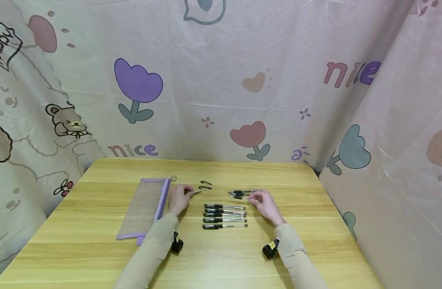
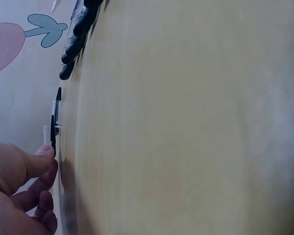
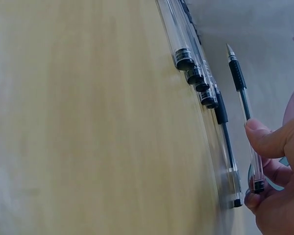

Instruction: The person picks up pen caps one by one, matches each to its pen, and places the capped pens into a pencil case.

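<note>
My left hand (image 1: 179,199) pinches a clear pen cap with a black clip (image 2: 51,137) between thumb and fingertips. Beyond it, other loose pen caps (image 1: 205,182) lie on the table. An uncapped gel pen (image 3: 245,103) with a black grip is held in my right hand (image 1: 265,204), thumb against its clear barrel. Its bare tip points left in the head view, toward the left hand. Right by that pen, more uncapped gel pens (image 1: 242,192) lie on the table. Between the hands, nearer me, several capped gel pens (image 1: 224,220) form a row, their caps to the left.
A mesh zip pouch (image 1: 143,206) with purple edging lies flat left of the left hand, its zip side partly behind the left forearm. The wooden table (image 1: 221,265) ends at a printed curtain (image 1: 206,100) at the back. Small black cameras (image 1: 176,243) sit at both wrists.
</note>
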`<act>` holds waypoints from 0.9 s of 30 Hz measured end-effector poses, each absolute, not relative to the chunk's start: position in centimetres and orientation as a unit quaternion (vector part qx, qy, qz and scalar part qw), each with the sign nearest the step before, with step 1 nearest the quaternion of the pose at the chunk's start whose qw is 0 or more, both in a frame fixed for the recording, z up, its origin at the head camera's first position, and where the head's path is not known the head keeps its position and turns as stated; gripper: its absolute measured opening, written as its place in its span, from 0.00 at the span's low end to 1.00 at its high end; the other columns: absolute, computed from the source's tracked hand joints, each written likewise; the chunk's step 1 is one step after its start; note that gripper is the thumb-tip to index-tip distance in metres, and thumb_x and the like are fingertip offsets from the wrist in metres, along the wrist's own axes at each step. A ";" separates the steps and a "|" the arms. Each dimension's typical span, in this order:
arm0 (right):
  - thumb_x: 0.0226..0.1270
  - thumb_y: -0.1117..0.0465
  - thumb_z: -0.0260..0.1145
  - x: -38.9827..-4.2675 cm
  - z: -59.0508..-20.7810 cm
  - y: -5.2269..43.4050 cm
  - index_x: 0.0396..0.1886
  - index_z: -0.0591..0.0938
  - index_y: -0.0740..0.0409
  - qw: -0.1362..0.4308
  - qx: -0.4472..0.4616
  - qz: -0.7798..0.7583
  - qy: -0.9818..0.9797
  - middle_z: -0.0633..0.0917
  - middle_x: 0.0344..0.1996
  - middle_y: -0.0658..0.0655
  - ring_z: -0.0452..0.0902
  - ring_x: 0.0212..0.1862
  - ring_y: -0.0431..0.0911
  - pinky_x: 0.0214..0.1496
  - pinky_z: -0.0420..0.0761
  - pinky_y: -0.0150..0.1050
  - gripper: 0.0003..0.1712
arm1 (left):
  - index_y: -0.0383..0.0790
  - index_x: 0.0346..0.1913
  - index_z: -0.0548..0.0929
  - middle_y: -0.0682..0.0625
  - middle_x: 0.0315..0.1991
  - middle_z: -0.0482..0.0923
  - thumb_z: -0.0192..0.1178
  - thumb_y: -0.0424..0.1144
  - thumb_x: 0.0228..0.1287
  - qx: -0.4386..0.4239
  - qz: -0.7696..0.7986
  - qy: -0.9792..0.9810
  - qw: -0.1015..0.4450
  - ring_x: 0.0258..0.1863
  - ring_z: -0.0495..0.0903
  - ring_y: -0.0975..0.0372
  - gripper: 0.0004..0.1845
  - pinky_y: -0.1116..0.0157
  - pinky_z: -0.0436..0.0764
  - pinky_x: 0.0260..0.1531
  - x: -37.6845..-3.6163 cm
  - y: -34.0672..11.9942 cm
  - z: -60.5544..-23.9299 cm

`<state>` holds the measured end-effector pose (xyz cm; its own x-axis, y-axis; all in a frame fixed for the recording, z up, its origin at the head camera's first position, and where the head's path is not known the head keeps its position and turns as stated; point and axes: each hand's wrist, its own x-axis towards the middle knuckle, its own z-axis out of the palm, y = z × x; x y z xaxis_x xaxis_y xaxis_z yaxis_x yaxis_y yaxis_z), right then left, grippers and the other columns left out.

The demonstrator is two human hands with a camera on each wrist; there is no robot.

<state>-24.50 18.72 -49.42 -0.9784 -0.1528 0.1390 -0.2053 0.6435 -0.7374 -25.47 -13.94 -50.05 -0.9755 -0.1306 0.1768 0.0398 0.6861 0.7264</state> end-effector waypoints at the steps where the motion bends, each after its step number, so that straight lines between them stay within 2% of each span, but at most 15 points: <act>1: 0.64 0.69 0.68 -24.5 -49.5 18.7 0.39 0.87 0.60 0.031 0.100 0.411 -0.906 0.83 0.41 0.58 0.76 0.44 0.48 0.52 0.78 0.45 0.06 | 0.36 0.42 0.89 0.43 0.38 0.89 0.68 0.34 0.64 0.020 -0.406 -0.908 0.102 0.40 0.84 0.51 0.06 0.53 0.79 0.45 -25.4 -13.9 -50.0; 4: 0.64 0.68 0.68 -24.6 -49.5 18.5 0.40 0.87 0.59 0.032 0.103 0.405 -0.908 0.83 0.43 0.59 0.77 0.45 0.49 0.53 0.79 0.48 0.06 | 0.35 0.43 0.88 0.43 0.38 0.88 0.66 0.32 0.65 -0.011 -0.432 -0.898 0.086 0.37 0.82 0.55 0.07 0.58 0.79 0.41 -25.1 -13.6 -50.0; 7: 0.65 0.68 0.67 -24.5 -49.2 18.2 0.40 0.87 0.59 0.032 0.108 0.404 -0.908 0.83 0.44 0.60 0.77 0.45 0.50 0.54 0.79 0.50 0.06 | 0.36 0.44 0.88 0.44 0.38 0.87 0.64 0.31 0.66 -0.049 -0.450 -0.889 0.071 0.33 0.78 0.60 0.07 0.65 0.75 0.37 -24.9 -13.2 -49.8; 11: 0.65 0.68 0.67 -24.4 -49.0 17.8 0.40 0.87 0.58 0.037 0.114 0.401 -0.908 0.83 0.42 0.58 0.76 0.43 0.48 0.50 0.78 0.45 0.06 | 0.36 0.43 0.88 0.46 0.37 0.86 0.65 0.31 0.66 -0.111 -0.447 -0.882 0.095 0.31 0.74 0.63 0.06 0.68 0.72 0.35 -24.8 -12.7 -50.1; 14: 0.64 0.68 0.67 -24.4 -49.0 17.5 0.40 0.87 0.59 0.046 0.120 0.396 -0.909 0.82 0.40 0.57 0.74 0.41 0.46 0.47 0.76 0.40 0.07 | 0.36 0.43 0.88 0.47 0.38 0.87 0.65 0.31 0.65 -0.144 -0.450 -0.875 0.103 0.37 0.79 0.62 0.07 0.64 0.77 0.41 -24.6 -12.3 -50.3; 16: 0.64 0.69 0.67 -24.3 -48.9 17.4 0.40 0.87 0.59 0.051 0.126 0.395 -0.909 0.82 0.39 0.57 0.74 0.40 0.46 0.46 0.76 0.39 0.07 | 0.36 0.44 0.87 0.48 0.40 0.87 0.65 0.31 0.64 -0.152 -0.458 -0.871 0.089 0.42 0.81 0.59 0.07 0.59 0.80 0.47 -24.4 -12.1 -50.2; 19: 0.64 0.69 0.67 -24.2 -48.8 17.1 0.40 0.87 0.59 0.053 0.135 0.397 -0.906 0.83 0.39 0.57 0.74 0.41 0.45 0.46 0.76 0.40 0.07 | 0.38 0.45 0.87 0.48 0.44 0.88 0.64 0.32 0.66 -0.147 -0.471 -0.868 0.052 0.48 0.82 0.55 0.07 0.52 0.79 0.55 -24.4 -11.9 -50.0; 27: 0.65 0.68 0.68 -24.1 -48.4 16.5 0.39 0.87 0.58 0.054 0.144 0.397 -0.905 0.83 0.40 0.57 0.76 0.43 0.47 0.50 0.77 0.44 0.05 | 0.43 0.44 0.88 0.49 0.46 0.87 0.65 0.32 0.66 -0.154 -0.479 -0.864 0.032 0.50 0.80 0.56 0.07 0.52 0.77 0.56 -24.2 -11.7 -49.7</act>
